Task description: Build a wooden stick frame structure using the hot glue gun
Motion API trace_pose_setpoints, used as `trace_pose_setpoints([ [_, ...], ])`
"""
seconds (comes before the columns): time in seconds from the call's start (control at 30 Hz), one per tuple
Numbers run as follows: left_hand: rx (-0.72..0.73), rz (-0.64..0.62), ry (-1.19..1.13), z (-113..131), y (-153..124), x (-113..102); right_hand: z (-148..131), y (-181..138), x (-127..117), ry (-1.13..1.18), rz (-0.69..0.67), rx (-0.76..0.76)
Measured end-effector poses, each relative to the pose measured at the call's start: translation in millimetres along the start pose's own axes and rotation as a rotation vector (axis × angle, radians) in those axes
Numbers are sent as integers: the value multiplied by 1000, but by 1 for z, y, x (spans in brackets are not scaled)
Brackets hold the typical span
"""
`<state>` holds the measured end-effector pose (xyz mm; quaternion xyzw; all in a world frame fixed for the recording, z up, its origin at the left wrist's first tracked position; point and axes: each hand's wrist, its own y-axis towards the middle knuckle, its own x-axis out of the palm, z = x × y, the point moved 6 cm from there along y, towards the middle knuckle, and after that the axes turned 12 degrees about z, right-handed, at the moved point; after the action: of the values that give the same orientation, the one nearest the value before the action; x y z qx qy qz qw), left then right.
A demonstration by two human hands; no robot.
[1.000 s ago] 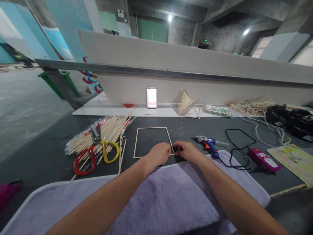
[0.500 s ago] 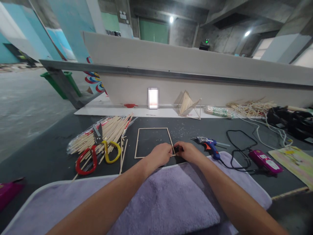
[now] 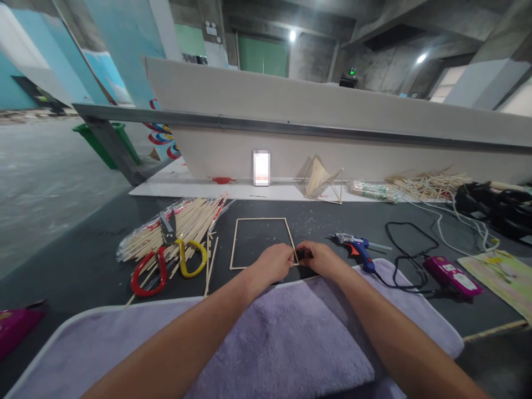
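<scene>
A square frame of thin wooden sticks (image 3: 261, 219) lies flat on the dark tabletop. At its near right corner my left hand (image 3: 275, 260) is closed, fingers pinched on the stick there. From the other side my right hand (image 3: 315, 257) curls its fingers against the same corner; its fingertips are partly in shadow. The two hands almost meet, and they hide part of the near and right sticks. To the right lies a blue glue gun (image 3: 359, 249) with a clear glue stick in its back.
Scissors with red and yellow handles (image 3: 168, 233) rest on a bundle of wooden sticks (image 3: 187, 219) at left. A purple towel (image 3: 282, 338) covers the near edge. At the back stand a lit phone (image 3: 261, 168) and a small stick model (image 3: 320, 180). A magenta power strip (image 3: 453, 275) lies right.
The camera view has shifted very slightly. Both hands stay at the frame's near right corner, and nothing else has visibly moved.
</scene>
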<state>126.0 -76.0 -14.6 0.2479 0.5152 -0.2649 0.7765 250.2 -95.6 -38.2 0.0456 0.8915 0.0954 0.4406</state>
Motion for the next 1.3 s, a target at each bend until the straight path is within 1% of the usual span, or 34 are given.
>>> trace_pose_setpoints([
  [0.43, -6, -32, 28, 5, -1, -4, -3, -1, -2, 15, -13, -9],
  [0.6, -9, -23, 37, 5, -1, -5, -3, -1, -1, 13, -7, -10],
  [0.8, -38, -48, 47, 2, -1, -2, -3, -1, -1, 7, -3, -13],
  [0.93, -38, -15, 9, 4, -3, 0, -1, 0, 0, 7, -15, -10],
  [1.03, -23, -40, -80, 0, -1, -5, 0, -1, 0, 35, -39, -14],
  [1.1, -5, -18, -148, -14, 5, -20, 2, -2, -1, 100, -77, 34],
  [1.13, -21, 30, -155, -28, 9, -31, 4, -1, -2, 133, -91, 84],
  [1.17, -64, 95, -134, -45, 12, -43, 7, 0, -3, 156, -93, 145],
  [1.23, -211, 267, -42, -88, 17, -66, 11, 10, -7, 165, -46, 248],
  [1.3, -367, 384, 92, -128, 16, -79, 9, 27, -11, 127, 39, 262],
])
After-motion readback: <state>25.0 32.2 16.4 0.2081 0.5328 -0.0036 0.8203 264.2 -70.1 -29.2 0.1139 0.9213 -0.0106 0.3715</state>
